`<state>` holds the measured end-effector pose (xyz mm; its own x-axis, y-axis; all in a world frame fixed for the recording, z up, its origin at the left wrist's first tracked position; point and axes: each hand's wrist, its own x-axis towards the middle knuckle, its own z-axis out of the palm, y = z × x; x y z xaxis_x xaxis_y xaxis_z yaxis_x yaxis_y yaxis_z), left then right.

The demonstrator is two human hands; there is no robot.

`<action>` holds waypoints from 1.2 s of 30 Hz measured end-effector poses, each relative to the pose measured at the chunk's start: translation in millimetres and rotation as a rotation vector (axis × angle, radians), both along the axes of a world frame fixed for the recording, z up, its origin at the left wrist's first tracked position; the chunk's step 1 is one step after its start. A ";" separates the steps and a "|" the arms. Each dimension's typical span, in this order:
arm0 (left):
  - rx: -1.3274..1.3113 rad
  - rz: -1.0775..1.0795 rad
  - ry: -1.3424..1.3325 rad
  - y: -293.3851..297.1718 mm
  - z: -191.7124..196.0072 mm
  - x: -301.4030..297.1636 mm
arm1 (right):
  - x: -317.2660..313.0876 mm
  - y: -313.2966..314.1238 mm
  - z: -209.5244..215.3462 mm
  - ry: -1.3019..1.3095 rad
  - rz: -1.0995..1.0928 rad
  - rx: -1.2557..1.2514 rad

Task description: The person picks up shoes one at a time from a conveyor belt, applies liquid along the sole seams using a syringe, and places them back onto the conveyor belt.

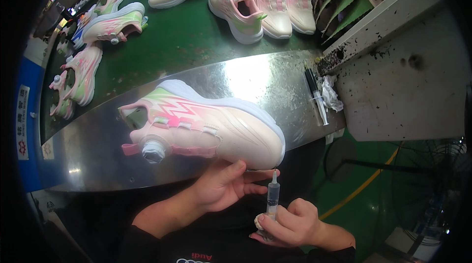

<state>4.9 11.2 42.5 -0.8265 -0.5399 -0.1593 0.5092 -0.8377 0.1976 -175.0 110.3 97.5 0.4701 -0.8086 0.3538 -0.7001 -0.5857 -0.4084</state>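
Note:
A pale pink sneaker point(246, 137) with a white sole, pink zigzag stripes and a round dial lies tilted on its side, its toe reaching past the near edge of the steel ledge point(98, 147). My left hand point(219, 186) grips it below the toe, thumb against the upper and fingers beneath. In my right hand point(292, 223) is a clear syringe point(273, 194), pointed upward. Its tip meets or nearly meets the sole edge at the toe; exact contact is too small to make out. Something pale is around my right thumb or finger.
Another syringe point(316, 98) with a black part lies beside crumpled tissue point(330, 93) at the ledge's right. Behind runs a green belt point(172, 41) carrying several similar sneakers point(236, 14). A metal panel point(403, 81) bounds the right; a fan point(432, 184) stands below.

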 end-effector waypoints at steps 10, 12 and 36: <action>0.006 0.016 -0.038 2.1 -2.6 13.7 | 5.7 3.3 1.0 -0.157 0.034 -0.205; -0.039 -0.029 0.024 2.3 -5.0 11.5 | -8.4 12.6 16.5 -0.092 -0.009 -0.236; -0.379 0.226 -0.630 -108.2 -26.8 43.3 | -34.7 -42.3 -56.4 -0.492 -0.038 0.316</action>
